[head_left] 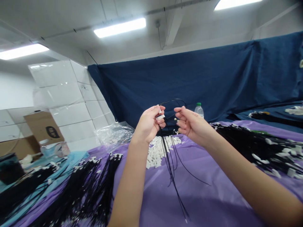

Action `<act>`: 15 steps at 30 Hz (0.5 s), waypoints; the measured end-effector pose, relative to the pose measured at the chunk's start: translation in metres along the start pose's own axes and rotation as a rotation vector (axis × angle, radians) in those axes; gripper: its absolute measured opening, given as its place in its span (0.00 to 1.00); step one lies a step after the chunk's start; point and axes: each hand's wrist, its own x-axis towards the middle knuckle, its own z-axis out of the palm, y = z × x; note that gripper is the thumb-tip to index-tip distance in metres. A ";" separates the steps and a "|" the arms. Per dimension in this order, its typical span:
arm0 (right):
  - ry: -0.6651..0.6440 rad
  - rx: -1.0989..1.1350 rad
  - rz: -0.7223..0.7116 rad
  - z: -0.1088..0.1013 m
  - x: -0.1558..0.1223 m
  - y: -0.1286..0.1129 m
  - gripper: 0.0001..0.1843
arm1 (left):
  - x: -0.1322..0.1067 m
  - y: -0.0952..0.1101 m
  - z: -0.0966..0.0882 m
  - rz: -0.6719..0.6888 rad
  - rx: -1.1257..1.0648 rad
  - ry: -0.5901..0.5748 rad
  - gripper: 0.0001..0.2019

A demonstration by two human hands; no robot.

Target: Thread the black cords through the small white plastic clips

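My left hand (pixel 151 123) is closed on a small white plastic connector (pixel 160 117) with black wires at it. Several thin black wires (pixel 168 157) hang from there over the purple cloth, their ends spread apart. My right hand (pixel 193 125), to the right and at about the same height, pinches one black wire between thumb and forefinger. That wire bows up in a loop between the two hands. Small pale tips show by the right fingers. Below and behind the hands lies a heap of white connectors (pixel 157 151).
Bundles of black wires with white ends lie at the left (pixel 94 183) and right (pixel 260 145) on the purple cloth (pixel 203 195). A green-capped bottle (pixel 199 109) stands behind my right hand. White boxes (pixel 61 94), a brown carton (pixel 44 127) and clear plastic wrap (pixel 115 134) are at left.
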 end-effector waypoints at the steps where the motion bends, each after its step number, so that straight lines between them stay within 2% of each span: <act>1: 0.060 -0.003 -0.077 -0.004 0.005 0.002 0.18 | 0.000 0.000 0.000 -0.001 0.010 -0.002 0.06; 4: 0.197 -0.085 -0.403 -0.023 0.024 0.001 0.20 | 0.000 -0.001 0.000 0.008 0.034 -0.002 0.07; 6: 0.207 -0.175 -0.595 -0.042 0.034 -0.007 0.22 | 0.000 -0.002 -0.001 0.006 0.057 -0.015 0.07; 8: 0.179 -0.241 -0.718 -0.057 0.038 -0.019 0.21 | 0.000 -0.002 -0.002 -0.003 0.090 -0.037 0.08; 11: 0.167 -0.233 -0.715 -0.062 0.028 -0.038 0.18 | 0.001 -0.004 -0.005 -0.007 0.146 -0.072 0.08; 15: 0.219 -0.172 -0.559 -0.031 -0.001 -0.044 0.10 | 0.002 -0.006 -0.006 0.005 0.206 -0.115 0.10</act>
